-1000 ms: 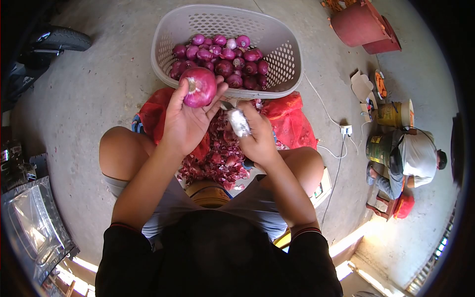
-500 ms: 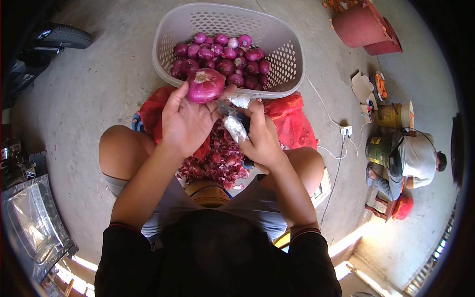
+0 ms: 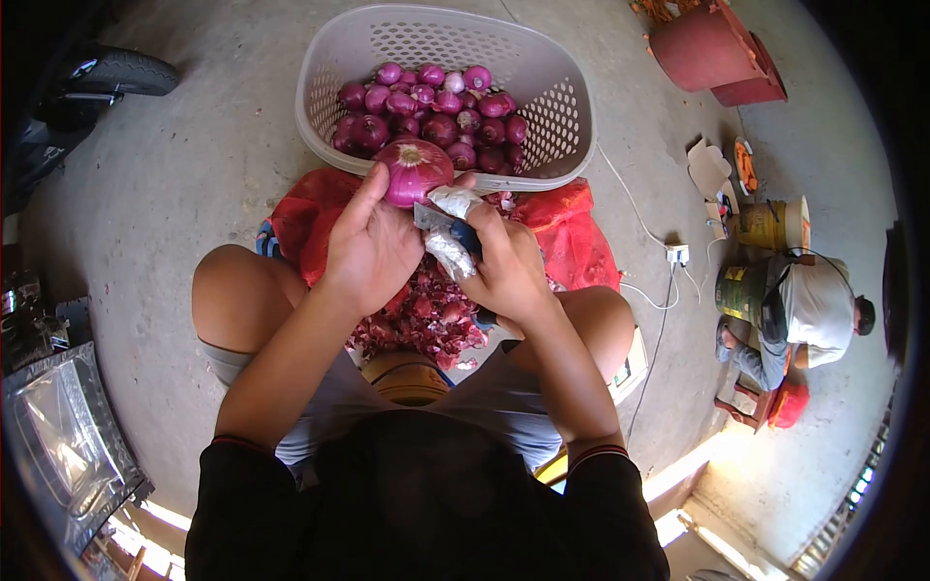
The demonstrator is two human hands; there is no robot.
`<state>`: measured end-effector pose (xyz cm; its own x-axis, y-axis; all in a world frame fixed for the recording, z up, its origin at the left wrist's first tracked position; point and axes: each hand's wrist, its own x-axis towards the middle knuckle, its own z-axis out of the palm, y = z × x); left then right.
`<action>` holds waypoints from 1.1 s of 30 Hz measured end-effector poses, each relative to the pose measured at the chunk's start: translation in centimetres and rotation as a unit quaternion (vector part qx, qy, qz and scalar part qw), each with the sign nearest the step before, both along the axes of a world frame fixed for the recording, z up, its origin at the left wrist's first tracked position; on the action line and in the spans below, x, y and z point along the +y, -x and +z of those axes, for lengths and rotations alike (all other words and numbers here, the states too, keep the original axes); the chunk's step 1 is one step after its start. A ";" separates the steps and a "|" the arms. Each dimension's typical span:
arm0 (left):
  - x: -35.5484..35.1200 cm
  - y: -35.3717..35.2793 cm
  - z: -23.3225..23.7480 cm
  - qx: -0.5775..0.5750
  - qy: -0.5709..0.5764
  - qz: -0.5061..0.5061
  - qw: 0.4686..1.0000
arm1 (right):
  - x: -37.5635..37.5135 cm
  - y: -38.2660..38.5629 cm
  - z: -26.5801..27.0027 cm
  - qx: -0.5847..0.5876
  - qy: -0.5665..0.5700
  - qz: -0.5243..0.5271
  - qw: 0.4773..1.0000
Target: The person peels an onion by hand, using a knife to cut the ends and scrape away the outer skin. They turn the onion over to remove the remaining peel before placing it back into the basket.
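Gripping a knife (image 3: pixel 432 218), right fingers (image 3: pixel 490 230) sit near the onion (image 3: pixel 414 175).

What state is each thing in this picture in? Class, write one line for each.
Held onion: whole, pale end showing
Knife: blade exposed, close to the held onion
Left hand: gripping the held onion
Right hand: closed around the knife
Finger wraps: around right thumb and forefinger
Basket: open-topped, partly filled
Basket onions: piled
Onion skins: loose, heaped
Red netting: crumpled
Cardboard box: flaps open
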<state>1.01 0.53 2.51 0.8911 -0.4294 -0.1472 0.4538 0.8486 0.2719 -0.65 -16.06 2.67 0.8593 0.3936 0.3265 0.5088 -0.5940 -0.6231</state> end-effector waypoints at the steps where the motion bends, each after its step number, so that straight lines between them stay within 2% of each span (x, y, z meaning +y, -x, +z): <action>1: 0.0 0.0 -0.1 -0.001 0.003 0.000 1.000 | 0.0 0.0 0.1 -0.002 0.005 0.000 1.000; 19: -0.2 0.0 -0.2 -0.006 -0.025 0.008 1.000 | -0.4 -0.5 -1.0 0.009 -0.076 -0.008 0.997; 22: -0.1 0.1 -0.4 -0.003 -0.020 0.003 1.000 | -0.4 -0.6 -0.7 0.015 -0.112 -0.004 0.994; 25: -0.1 0.1 -0.3 -0.004 -0.023 0.005 1.000 | 0.0 -0.9 -0.7 -0.007 -0.204 -0.016 0.979; 26: -0.1 0.1 -0.3 -0.003 -0.026 0.007 1.000 | -0.1 -0.9 -1.2 0.027 -0.273 -0.011 0.962; 29: 0.0 0.1 -0.2 -0.009 -0.031 0.007 0.999 | -0.7 -0.7 -1.4 0.042 -0.256 -0.038 0.965; 33: 0.0 0.1 -0.5 -0.019 -0.038 0.018 0.999 | -1.3 -0.5 -1.2 0.060 -0.170 0.036 0.983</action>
